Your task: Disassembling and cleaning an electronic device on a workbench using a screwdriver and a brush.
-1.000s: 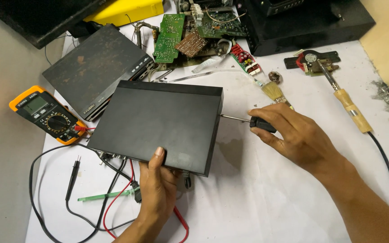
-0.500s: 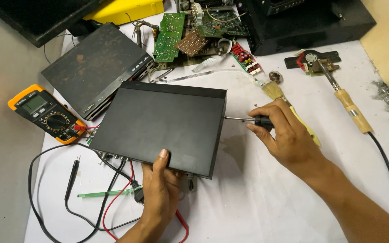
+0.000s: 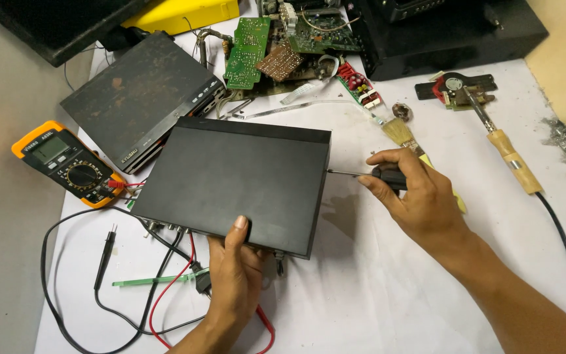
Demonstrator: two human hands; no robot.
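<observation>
A flat black device box (image 3: 234, 180) lies in the middle of the white-covered table. My left hand (image 3: 234, 275) grips its near edge, thumb on the top cover. My right hand (image 3: 420, 200) holds a black-handled screwdriver (image 3: 361, 174) level, its thin shaft pointing left with the tip at the box's right side wall.
An orange multimeter (image 3: 67, 162) with red and black leads (image 3: 126, 288) sits left. A second worn black box (image 3: 140, 98) lies behind, with circuit boards (image 3: 276, 46) beyond. A brush (image 3: 402, 134), a wooden-handled soldering iron (image 3: 509, 154) and a large black case (image 3: 447, 33) are on the right.
The box has shifted slightly toward the right and up in view. My right hand with the screwdriver has risen a little along the box's right side. My left hand keeps its grip.
</observation>
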